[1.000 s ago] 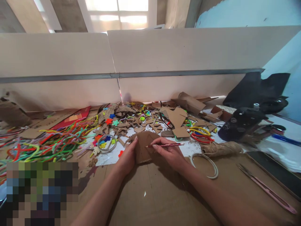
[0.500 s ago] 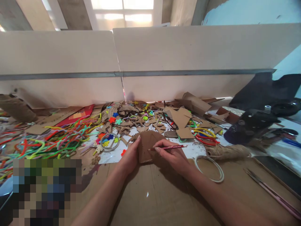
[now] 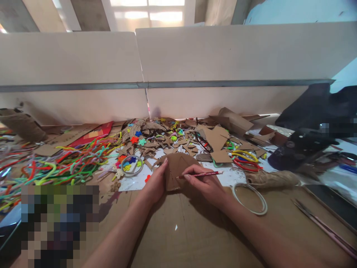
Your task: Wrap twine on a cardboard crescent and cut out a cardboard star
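Observation:
A small brown cardboard piece (image 3: pixel 175 167) lies on the cardboard-covered table in the middle of the view. My left hand (image 3: pixel 156 182) rests against its left edge, fingers pressed together and holding it in place. My right hand (image 3: pixel 205 182) is closed on a red pencil (image 3: pixel 205 174), whose tip touches the piece near its centre and whose other end points right.
A heap of coloured pipe cleaners (image 3: pixel 55 163) lies at the left. Cardboard scraps (image 3: pixel 212 139) and small coloured flowers sit behind the piece. A tape ring (image 3: pixel 249 197), a twine bundle (image 3: pixel 270 178) and pink-handled scissors (image 3: pixel 320 227) lie to the right. White partition boards (image 3: pixel 195 67) close off the back.
The view has shifted a little, so everything sits slightly to the right. Both hands stay on the cardboard piece and the pencil tip remains on it.

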Demonstrator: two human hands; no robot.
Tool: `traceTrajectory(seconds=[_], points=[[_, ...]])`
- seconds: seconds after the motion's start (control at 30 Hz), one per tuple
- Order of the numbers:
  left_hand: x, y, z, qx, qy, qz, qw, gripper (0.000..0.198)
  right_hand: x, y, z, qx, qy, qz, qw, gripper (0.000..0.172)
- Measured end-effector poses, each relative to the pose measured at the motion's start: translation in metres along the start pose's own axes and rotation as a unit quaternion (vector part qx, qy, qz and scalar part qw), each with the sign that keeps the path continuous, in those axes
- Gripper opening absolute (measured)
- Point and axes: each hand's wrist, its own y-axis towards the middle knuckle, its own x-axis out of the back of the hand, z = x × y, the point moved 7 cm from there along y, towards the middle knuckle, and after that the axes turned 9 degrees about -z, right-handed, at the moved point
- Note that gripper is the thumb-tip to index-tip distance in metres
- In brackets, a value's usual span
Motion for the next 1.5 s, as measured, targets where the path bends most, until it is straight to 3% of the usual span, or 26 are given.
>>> traceTrajectory(seconds=[0.2,0.63,1.5], points=[[0.0,0.002,0.002,-0.002,-0.003,0.009,1.0,0.049,0.014,0.003,-0.001,0.002,-0.001,-0.06,0.998,0.018],[0.005,0.005,0.005,-0.017,0.01,-0.006,1.0,0.044,-0.001,-0.002,0.005,0.017,0.006,-0.021,1.0,0.017],[0.003,0.005,0.005,-0.009,-0.008,0.008,1.0,0.047,0.008,0.001,-0.001,-0.001,-0.028,-0.047,0.999,0.02]])
